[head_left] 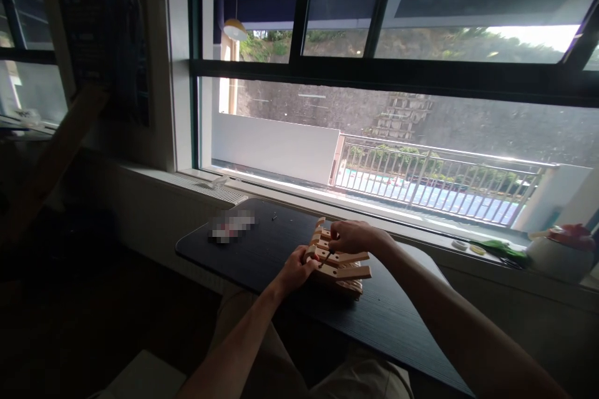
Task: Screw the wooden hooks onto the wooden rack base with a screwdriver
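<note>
On the dark table lies a wooden piece with several pale slats that have dark holes, above what looks like a woven or ridged base. My left hand grips its near left side, fingers closed round the wood. Over the slats my right hand is closed in a pinch on a thin dark tool that looks like a screwdriver. Its tip points down at the slats beside my left thumb. Whether the tip sits in a hole is too small to tell.
A blurred-out packet lies at the table's far left, with a small metal bit nearby. Behind the table runs a windowsill. At the right stand a pale pot and green cloth-like stuff.
</note>
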{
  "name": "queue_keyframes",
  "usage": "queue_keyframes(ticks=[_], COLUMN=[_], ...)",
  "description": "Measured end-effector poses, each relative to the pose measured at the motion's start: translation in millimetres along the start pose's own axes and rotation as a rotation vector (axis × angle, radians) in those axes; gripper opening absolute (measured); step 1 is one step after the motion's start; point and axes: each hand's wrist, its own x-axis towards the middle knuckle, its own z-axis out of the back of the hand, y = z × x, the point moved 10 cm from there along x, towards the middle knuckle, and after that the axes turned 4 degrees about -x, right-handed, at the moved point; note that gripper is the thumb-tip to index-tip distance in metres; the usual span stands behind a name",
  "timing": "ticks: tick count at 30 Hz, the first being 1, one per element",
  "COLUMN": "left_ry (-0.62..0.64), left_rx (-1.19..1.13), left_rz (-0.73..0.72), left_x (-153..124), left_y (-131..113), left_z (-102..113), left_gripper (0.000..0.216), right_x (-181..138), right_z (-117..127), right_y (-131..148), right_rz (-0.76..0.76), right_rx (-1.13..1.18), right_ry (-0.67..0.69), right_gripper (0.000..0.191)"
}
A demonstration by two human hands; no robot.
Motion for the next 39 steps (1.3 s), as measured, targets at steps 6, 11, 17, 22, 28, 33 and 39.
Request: queue_keyframes(ticks=[6, 11, 17, 22, 28, 33, 39], left_ry=[0.003, 0.009, 0.144, 0.233, 0.22, 0.222, 0.211], left_rx=[-0.005, -0.012, -0.026, -0.022, 0.033, 0.044, 0.05], left_rz=[-0.011, 0.001, -0.02, -0.072, -0.194, -0.232, -0.206], left_x=[1, 1, -3, -11, -29, -39, -42], left_y=[1, 3, -4, -12, -24, -32, -29], left_z=[-1, -2, -7, -8, -6, -6, -5], left_gripper=[0.011, 0.011, 0.029, 0.034, 0.038, 0.033, 0.033], right_x=[0, -5, -21, -32, -62, -79, -79], right_z=[15, 14, 9, 4, 3, -19, -19], right_y=[15, 18, 17, 9, -13, -16, -10], right_rz=[0.113, 0.077, 0.051, 0.049, -0.046, -0.13, -0.131], right_rx=[0.062, 0.077, 0.147, 0.232, 0.446, 0.476, 0.447], right_ry=[-0.071, -0.196, -0.304, -0.342, -0.478, -0.475, -0.491], right_gripper=[0.019, 0.025, 0.024, 0.023, 0.026, 0.022, 0.019])
